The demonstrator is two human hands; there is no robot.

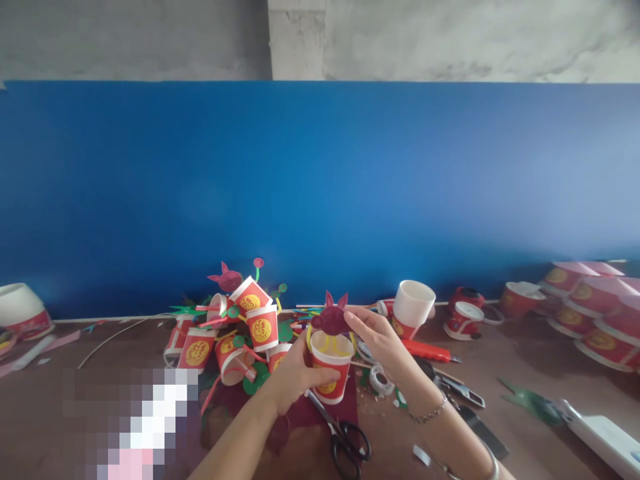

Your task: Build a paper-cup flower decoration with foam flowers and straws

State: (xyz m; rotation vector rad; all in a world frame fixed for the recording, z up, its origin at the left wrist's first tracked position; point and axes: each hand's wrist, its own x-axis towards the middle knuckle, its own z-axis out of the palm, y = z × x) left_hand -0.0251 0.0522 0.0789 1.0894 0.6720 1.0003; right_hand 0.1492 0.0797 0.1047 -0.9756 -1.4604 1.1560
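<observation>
My left hand is wrapped round a red and white paper cup with a yellow emblem, held upright above the table. Yellow strips show at its mouth and curve out at both sides. Between the thumb and fingers of my right hand is a dark red paper animal head with pointed ears. The head stands at the cup's far rim; whether it is fixed there I cannot tell. Black-handled scissors lie just below the cup, partly on dark red paper.
Decorated paper cups are heaped to the left. A stack of white-lined cups, an orange-red cutter and a tape roll lie to the right. Further right are a glue gun and piled cups. A blue panel stands behind.
</observation>
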